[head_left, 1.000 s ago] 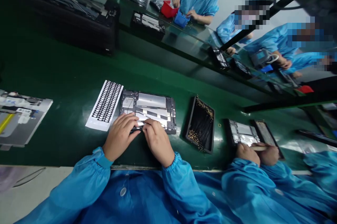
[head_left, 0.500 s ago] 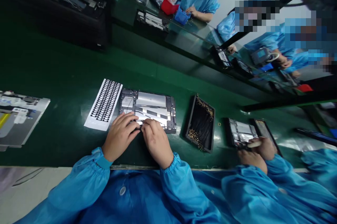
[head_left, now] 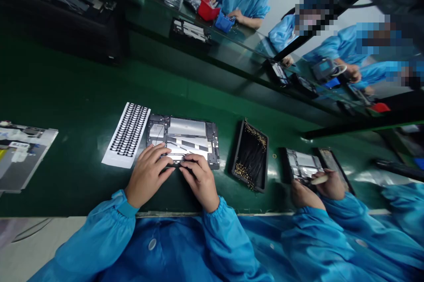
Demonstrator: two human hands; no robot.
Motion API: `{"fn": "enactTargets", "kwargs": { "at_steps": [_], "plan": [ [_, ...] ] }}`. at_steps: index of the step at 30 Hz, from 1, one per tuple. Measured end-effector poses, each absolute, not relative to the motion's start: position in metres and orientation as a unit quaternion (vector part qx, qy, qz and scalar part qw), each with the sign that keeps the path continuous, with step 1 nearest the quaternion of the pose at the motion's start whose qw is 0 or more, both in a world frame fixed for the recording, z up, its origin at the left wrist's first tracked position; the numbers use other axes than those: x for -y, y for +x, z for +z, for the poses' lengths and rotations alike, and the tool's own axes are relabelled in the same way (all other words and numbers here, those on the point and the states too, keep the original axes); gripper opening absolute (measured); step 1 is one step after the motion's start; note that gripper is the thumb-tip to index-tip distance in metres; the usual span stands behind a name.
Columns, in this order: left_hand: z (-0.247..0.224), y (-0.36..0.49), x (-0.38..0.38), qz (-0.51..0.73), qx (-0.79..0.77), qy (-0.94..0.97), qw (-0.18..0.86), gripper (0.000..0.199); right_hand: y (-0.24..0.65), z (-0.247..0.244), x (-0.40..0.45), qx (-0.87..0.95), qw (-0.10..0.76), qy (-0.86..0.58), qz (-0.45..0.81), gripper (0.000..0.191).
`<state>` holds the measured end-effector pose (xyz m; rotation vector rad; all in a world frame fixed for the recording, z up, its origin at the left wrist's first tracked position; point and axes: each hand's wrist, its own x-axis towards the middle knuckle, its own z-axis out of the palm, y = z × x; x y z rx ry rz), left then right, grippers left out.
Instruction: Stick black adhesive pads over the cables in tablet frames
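Observation:
An opened tablet-like device [head_left: 188,126] with silver battery packs and a black frame lies in front of me. A thin black cable [head_left: 177,155] runs along its near edge, between my two hands. My left hand [head_left: 149,171] rests over the near left corner, its bent fingers and thumb closed at the cable. From the right, my right hand [head_left: 202,180] meets the same edge, with thumb and forefinger pinched near the cable's other end. My fingertips partly hide the cable and the edge beneath them.
A white sheet of black stickers [head_left: 127,136] lies left of the device. To the right stands a black tray [head_left: 251,156] of black cables with gold ends. A co-worker's hands [head_left: 311,191] work on another device [head_left: 303,163]. A metal panel assembly [head_left: 26,158] lies far left.
My right hand's fingers have spread a little and shifted slightly right along the near edge, baring more of the cable. My left hand stays at the edge. The view has shifted slightly.

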<state>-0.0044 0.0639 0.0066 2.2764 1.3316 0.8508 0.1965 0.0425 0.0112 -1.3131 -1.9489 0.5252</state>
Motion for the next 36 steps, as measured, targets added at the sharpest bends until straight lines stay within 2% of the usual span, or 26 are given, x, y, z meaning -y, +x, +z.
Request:
{"fn": "enactTargets", "kwargs": {
  "at_steps": [6, 13, 18, 21, 24, 26, 30, 36],
  "plan": [
    [0.008, -0.002, -0.064, 0.290, -0.472, 0.819, 0.146, 0.010, 0.195, 0.008, -0.044, 0.757, 0.359, -0.509, 0.199, 0.017],
    [0.005, -0.001, -0.065, 0.288, -0.477, 0.816, 0.153, 0.010, 0.191, 0.008, -0.047, 0.767, 0.330, -0.520, 0.179, 0.015],
    [0.011, 0.001, -0.056, 0.280, -0.470, 0.829, 0.114, 0.012, 0.189, -0.002, -0.033, 0.820, 0.301, -0.483, 0.050, 0.032],
    [0.022, -0.020, -0.053, 0.252, -0.476, 0.838, 0.092, 0.026, 0.192, 0.000, -0.024, 0.849, 0.273, -0.452, -0.016, 0.044],
    [0.030, -0.067, -0.059, 0.215, -0.530, 0.814, 0.103, 0.047, 0.189, 0.011, -0.027, 0.852, 0.254, -0.458, -0.014, 0.036],
    [0.029, -0.100, -0.064, 0.192, -0.556, 0.797, 0.139, 0.053, 0.177, 0.021, -0.035, 0.844, 0.257, -0.471, 0.015, 0.028],
    [0.016, -0.135, -0.063, 0.150, -0.548, 0.802, 0.186, 0.052, 0.121, 0.034, -0.054, 0.860, 0.245, -0.438, 0.090, 0.014],
    [0.008, -0.131, -0.054, 0.156, -0.542, 0.808, 0.170, 0.054, 0.048, 0.026, -0.072, 0.905, 0.137, -0.400, 0.049, 0.009]
  ]
}}
